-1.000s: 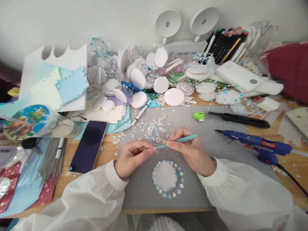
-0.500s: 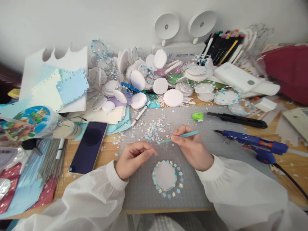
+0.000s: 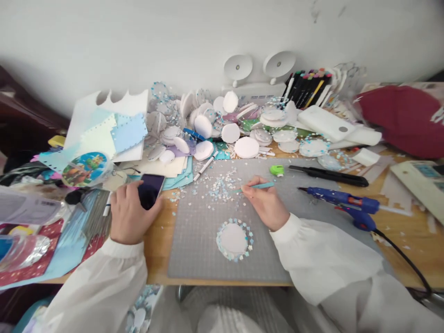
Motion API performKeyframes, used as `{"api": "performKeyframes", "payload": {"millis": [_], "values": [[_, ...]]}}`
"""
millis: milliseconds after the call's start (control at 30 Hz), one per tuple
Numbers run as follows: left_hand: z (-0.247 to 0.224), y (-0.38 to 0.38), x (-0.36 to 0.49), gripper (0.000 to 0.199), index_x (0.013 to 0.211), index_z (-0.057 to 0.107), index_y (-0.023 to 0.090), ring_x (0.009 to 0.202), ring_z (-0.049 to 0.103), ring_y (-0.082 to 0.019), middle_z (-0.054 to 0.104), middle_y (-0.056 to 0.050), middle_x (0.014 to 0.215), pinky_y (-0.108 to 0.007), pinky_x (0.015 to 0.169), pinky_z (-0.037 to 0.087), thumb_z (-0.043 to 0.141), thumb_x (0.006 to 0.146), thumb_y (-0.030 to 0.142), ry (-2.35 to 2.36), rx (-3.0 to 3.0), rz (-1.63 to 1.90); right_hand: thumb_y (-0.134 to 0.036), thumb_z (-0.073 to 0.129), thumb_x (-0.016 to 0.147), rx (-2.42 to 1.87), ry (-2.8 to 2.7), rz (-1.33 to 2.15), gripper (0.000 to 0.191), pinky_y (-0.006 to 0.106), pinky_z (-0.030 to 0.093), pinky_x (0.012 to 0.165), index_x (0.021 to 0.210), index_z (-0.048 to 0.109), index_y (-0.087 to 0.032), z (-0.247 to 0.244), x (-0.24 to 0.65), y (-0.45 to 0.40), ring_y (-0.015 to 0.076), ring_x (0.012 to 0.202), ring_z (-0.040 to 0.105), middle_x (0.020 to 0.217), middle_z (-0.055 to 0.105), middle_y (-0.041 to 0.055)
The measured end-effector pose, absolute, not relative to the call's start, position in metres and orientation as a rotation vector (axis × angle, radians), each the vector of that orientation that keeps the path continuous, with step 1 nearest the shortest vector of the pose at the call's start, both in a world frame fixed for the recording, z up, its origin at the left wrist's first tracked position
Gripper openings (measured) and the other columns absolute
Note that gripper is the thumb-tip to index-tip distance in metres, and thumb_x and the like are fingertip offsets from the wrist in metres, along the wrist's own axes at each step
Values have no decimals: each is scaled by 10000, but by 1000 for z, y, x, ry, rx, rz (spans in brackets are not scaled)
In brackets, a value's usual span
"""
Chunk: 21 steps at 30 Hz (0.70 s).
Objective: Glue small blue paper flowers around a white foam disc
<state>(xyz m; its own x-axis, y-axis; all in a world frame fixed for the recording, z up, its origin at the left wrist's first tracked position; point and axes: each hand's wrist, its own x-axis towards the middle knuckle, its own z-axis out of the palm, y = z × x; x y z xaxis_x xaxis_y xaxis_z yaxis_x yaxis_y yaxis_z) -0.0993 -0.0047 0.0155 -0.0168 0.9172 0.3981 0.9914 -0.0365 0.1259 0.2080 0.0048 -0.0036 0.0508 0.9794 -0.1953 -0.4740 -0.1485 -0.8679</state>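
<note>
My left hand (image 3: pixel 131 215) spans the dark phone (image 3: pixel 151 188) at the left of the mat, fingers at one long edge and thumb at the other; it covers the phone's lower part. Between thumb and fingers of my right hand (image 3: pixel 264 203) are light-blue tweezers (image 3: pixel 265 185), tip pointing left. That tip lies by a scatter of tiny blue and white paper flowers (image 3: pixel 222 186). Nearer to me, a round white disc (image 3: pixel 233 239) lies flat, ringed by small blue and white flowers.
The grey cutting mat (image 3: pixel 194 252) covers the middle of the desk. At right lie a black utility knife (image 3: pixel 329 175), a blue glue gun (image 3: pixel 342 199) and a green piece (image 3: pixel 276 170). Many white discs (image 3: pixel 247 147) pile along the back. Paper sheets (image 3: pixel 130 132) stand at back left.
My left hand has moved left from above the mat onto the phone. My right hand still holds the tweezers by the flowers. The whole view has shifted.
</note>
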Motion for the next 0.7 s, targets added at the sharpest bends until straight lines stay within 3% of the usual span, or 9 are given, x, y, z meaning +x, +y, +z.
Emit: {"api": "performKeyframes", "payload": {"millis": [100, 433, 700], "values": [[4, -5, -113, 645, 1185, 492, 57, 1132, 511, -428, 558, -234, 1131, -548, 953, 405, 629, 746, 509, -2145, -1989, -421, -289, 864, 459, -987, -671, 1434, 291, 294, 431, 662, 560, 601, -217, -4, 207, 4, 131, 623, 558, 580, 618, -40], [4, 5, -102, 691, 1187, 485, 68, 1096, 546, -440, 587, -224, 1111, -525, 900, 435, 653, 671, 496, -2258, -1853, -397, -252, 852, 445, -954, -652, 1372, 282, 281, 424, 645, 532, 587, -208, -3, 210, 2, 98, 540, 508, 495, 547, -67], [-2, 1, -112, 722, 1178, 499, 44, 1108, 544, -445, 588, -255, 1111, -565, 923, 422, 615, 704, 576, -2211, -1938, -692, -280, 868, 437, -950, -681, 1383, 316, 295, 428, 666, 534, 576, -206, -5, 209, 4, 106, 550, 520, 484, 525, -70]]}}
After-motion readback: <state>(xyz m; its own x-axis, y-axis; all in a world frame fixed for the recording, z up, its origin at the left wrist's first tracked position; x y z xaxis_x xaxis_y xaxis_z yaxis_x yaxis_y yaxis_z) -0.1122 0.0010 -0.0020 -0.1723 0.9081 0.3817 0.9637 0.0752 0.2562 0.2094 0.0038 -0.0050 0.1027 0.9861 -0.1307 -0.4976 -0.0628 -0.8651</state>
